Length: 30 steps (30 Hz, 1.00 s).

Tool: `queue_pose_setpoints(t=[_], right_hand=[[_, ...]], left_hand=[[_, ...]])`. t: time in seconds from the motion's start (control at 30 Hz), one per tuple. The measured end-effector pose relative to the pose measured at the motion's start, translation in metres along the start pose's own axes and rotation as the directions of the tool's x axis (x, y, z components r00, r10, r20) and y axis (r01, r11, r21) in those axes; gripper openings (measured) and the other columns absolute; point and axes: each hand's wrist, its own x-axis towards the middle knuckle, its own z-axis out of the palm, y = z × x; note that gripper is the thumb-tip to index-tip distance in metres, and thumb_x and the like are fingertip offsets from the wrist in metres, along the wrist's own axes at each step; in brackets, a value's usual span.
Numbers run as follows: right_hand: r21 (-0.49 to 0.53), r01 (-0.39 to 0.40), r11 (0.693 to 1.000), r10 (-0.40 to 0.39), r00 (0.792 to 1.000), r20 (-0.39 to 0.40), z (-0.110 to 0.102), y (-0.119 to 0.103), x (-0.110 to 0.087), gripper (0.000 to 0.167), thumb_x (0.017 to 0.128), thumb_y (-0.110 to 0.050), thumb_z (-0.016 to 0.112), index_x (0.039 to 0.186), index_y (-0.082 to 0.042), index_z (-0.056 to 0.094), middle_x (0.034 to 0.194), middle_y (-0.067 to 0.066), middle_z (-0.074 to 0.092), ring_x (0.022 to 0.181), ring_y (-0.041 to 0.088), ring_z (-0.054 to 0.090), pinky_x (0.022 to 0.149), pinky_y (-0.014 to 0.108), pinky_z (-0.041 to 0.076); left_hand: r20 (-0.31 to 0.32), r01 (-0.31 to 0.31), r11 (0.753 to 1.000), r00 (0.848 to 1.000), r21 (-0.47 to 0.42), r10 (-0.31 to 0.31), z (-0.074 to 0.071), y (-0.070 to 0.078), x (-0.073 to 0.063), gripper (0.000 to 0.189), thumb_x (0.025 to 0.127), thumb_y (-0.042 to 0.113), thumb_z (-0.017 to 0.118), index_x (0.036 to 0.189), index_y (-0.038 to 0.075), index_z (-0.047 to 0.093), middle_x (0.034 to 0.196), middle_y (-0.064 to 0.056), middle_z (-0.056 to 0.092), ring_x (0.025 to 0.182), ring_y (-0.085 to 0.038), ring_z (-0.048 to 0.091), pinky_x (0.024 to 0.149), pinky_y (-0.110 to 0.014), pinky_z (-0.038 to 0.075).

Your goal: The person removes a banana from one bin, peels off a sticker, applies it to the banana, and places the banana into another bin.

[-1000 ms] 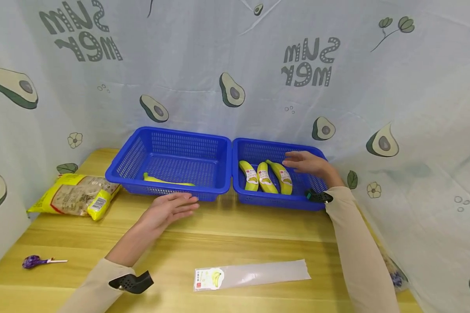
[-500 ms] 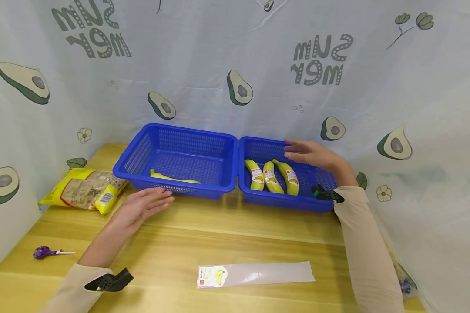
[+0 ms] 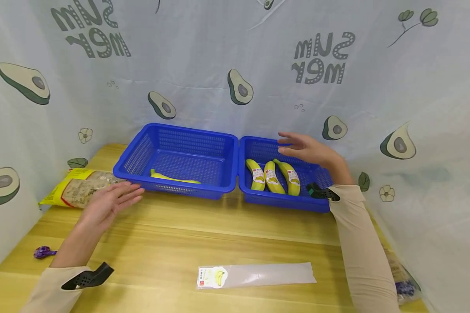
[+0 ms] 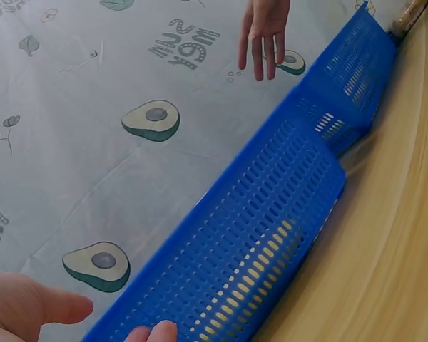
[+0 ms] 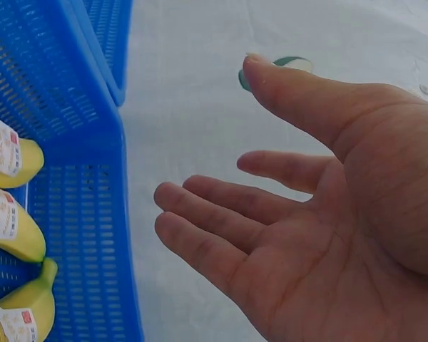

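Note:
My right hand hovers above the right blue basket, its fingers extended and nothing held. Inside that basket lie three yellow bananas with paper labels; the right wrist view shows parts of the same labelled bananas beside my spread palm. My left hand is near the front left corner of the left blue basket, overlapping a yellow snack bag in the head view. Its fingers are straight and hold nothing. A single banana lies along the near wall of the left basket.
A flat clear plastic sleeve printed with a banana lies on the wooden table. A purple lollipop sits at the left, its stick behind my forearm. Another bag is by the right edge. A printed curtain hangs behind the baskets.
My left hand has moved left, away from the left basket's middle front and over toward the snack bag. My right hand has risen slightly. The view has shifted a little; baskets and bananas stay put.

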Motion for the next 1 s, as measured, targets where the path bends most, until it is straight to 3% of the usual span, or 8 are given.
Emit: queue_pose_setpoints(t=[0.1,0.23,0.37,0.5,0.57,0.7,0.83,1.0], right_hand=[[-0.011,0.016,1.000,-0.016,1.000,0.002,0.001,-0.002,0.002,0.069,0.113,-0.021,0.060,0.170,-0.004,0.026,0.168,0.026,0.040,0.152,0.047,0.042,0.123,0.065,0.035],[-0.020,0.044,0.999,-0.044,0.999,0.015,0.004,-0.002,0.006,0.067,0.112,-0.016,0.061,0.169,-0.001,0.028,0.166,0.028,0.042,0.152,0.047,0.042,0.124,0.064,0.035],[-0.010,0.045,0.999,-0.045,0.999,0.016,0.004,-0.003,0.008,0.066,0.113,-0.016,0.059,0.169,-0.003,0.028,0.166,0.027,0.042,0.153,0.046,0.042,0.125,0.063,0.033],[0.000,0.050,0.999,-0.050,0.999,0.015,0.005,-0.007,0.010,0.066,0.113,-0.018,0.060,0.170,-0.005,0.029,0.166,0.025,0.043,0.152,0.044,0.044,0.125,0.063,0.034],[0.005,0.054,0.999,-0.054,0.998,0.016,0.006,-0.009,0.011,0.065,0.113,-0.019,0.060,0.169,-0.005,0.030,0.166,0.023,0.044,0.152,0.044,0.044,0.124,0.062,0.035],[0.022,0.057,0.998,-0.057,0.998,0.007,0.010,-0.011,0.016,0.063,0.113,-0.022,0.059,0.168,-0.005,0.034,0.166,0.019,0.046,0.154,0.041,0.043,0.124,0.061,0.035],[0.004,0.080,0.997,-0.080,0.997,-0.001,0.014,-0.017,0.024,0.059,0.112,-0.024,0.061,0.164,-0.003,0.043,0.162,0.017,0.052,0.152,0.037,0.047,0.124,0.060,0.037],[0.023,0.127,0.992,-0.127,0.992,0.025,0.015,-0.029,0.033,0.054,0.112,-0.022,0.060,0.162,-0.005,0.047,0.159,0.014,0.056,0.146,0.035,0.055,0.122,0.056,0.042]], left_hand=[[-0.025,0.016,1.000,1.000,-0.027,-0.016,-0.004,0.009,0.003,0.085,0.112,0.012,0.057,0.170,0.000,-0.004,0.109,0.003,0.076,0.104,-0.015,0.078,0.099,-0.034,0.060],[-0.064,0.004,1.000,0.998,0.011,-0.003,-0.009,0.021,0.008,0.084,0.114,0.013,0.054,0.169,-0.002,-0.007,0.103,0.004,0.075,0.097,-0.013,0.079,0.092,-0.031,0.063],[-0.105,0.021,0.999,0.994,0.042,-0.016,-0.016,0.028,0.016,0.057,0.115,0.016,0.050,0.164,-0.001,0.026,0.096,0.003,0.078,0.089,-0.014,0.079,0.084,-0.030,0.065],[-0.113,0.078,0.997,0.991,-0.004,-0.077,-0.024,0.033,0.023,0.025,0.114,0.017,0.050,0.137,0.006,0.054,0.093,0.000,0.079,0.088,-0.017,0.080,0.084,-0.031,0.065],[-0.095,0.098,0.995,0.990,-0.034,-0.101,-0.028,0.035,0.025,0.018,0.114,0.016,0.051,0.120,0.008,0.066,0.092,-0.002,0.079,0.088,-0.018,0.080,0.084,-0.032,0.066],[-0.074,0.134,0.985,0.987,-0.106,-0.142,-0.034,0.040,0.027,0.030,0.113,0.012,0.054,0.093,0.013,0.076,0.092,-0.006,0.078,0.087,-0.021,0.079,0.085,-0.035,0.066],[-0.104,0.165,0.972,0.977,-0.169,-0.184,-0.035,0.046,0.032,0.011,0.111,0.010,0.057,0.116,0.009,0.067,0.092,-0.007,0.077,0.086,-0.021,0.078,0.092,-0.036,0.064],[-0.120,0.204,0.948,0.964,-0.245,-0.239,-0.036,0.052,0.038,0.052,0.109,0.005,0.058,0.156,0.015,0.037,0.091,-0.009,0.075,0.086,-0.021,0.076,0.102,-0.036,0.059]])
